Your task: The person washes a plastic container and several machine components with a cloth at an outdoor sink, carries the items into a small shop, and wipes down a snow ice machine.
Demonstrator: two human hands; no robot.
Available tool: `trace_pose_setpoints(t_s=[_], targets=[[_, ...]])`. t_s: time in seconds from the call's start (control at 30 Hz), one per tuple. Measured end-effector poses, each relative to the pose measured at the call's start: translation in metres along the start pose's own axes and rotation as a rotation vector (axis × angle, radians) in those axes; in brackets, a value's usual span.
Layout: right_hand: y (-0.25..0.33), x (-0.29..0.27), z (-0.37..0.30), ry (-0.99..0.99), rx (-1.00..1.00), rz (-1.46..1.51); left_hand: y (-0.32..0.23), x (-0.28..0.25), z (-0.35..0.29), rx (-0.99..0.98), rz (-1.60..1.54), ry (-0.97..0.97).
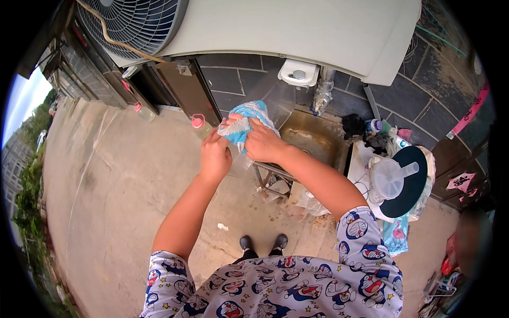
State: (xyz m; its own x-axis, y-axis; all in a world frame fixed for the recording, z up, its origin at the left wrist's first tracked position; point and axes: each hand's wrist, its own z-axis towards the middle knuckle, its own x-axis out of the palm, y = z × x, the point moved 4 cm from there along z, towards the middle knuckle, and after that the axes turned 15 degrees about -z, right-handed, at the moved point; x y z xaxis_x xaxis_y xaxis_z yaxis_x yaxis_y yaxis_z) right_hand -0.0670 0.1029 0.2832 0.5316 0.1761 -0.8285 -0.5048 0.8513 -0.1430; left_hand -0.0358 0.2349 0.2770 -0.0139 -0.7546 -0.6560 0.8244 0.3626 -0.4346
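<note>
Right hand (263, 142) and left hand (214, 153) are meeting at a cloth (254, 108), raised near the left front of the sink (339, 139). Right fingers are clamping its bunched right side; left fingertips are touching its left edge, but folds are hiding whether they are pinching it. Blue and white areas are showing on its fuzzy, towel-like surface. It is looking light, soft and hard to damage, probably sagging wherever it is unsupported; a gathered edge or corner is offering the surest hold. Whether it is wet, I cannot tell. Something clear is glinting around it, too faint to identify.

Beyond, the sink is showing stained, dull metal with a squared rim. Foil (324, 94) is wrapping a pipe in crinkled silver against the dark tiled wall (233, 79). Farther up, a smooth pale panel (297, 24) is spreading beside a fan (135, 24) with a ribbed round grille. Left of the cloth, a clear pink-capped bottle (199, 123) is standing on rough concrete (132, 196). On the right, a thin translucent jug (386, 183) is lying over a flat dark disc (412, 193).
</note>
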Motion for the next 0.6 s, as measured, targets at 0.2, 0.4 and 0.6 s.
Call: trace_pose_setpoints(t_s=[0.2,0.4,0.6], targets=[[-0.010,0.014,0.035,0.096,-0.017,-0.312,-0.006,-0.054,-0.028,-0.043,-0.086,-0.101],[0.001,-0.004,0.071,-0.251,0.097,-0.180,0.006,-0.119,-0.096,-0.220,-0.053,-0.089],[0.021,0.016,0.112,-0.350,0.332,0.081,0.013,-0.169,-0.159,-0.255,-0.092,-0.220]])
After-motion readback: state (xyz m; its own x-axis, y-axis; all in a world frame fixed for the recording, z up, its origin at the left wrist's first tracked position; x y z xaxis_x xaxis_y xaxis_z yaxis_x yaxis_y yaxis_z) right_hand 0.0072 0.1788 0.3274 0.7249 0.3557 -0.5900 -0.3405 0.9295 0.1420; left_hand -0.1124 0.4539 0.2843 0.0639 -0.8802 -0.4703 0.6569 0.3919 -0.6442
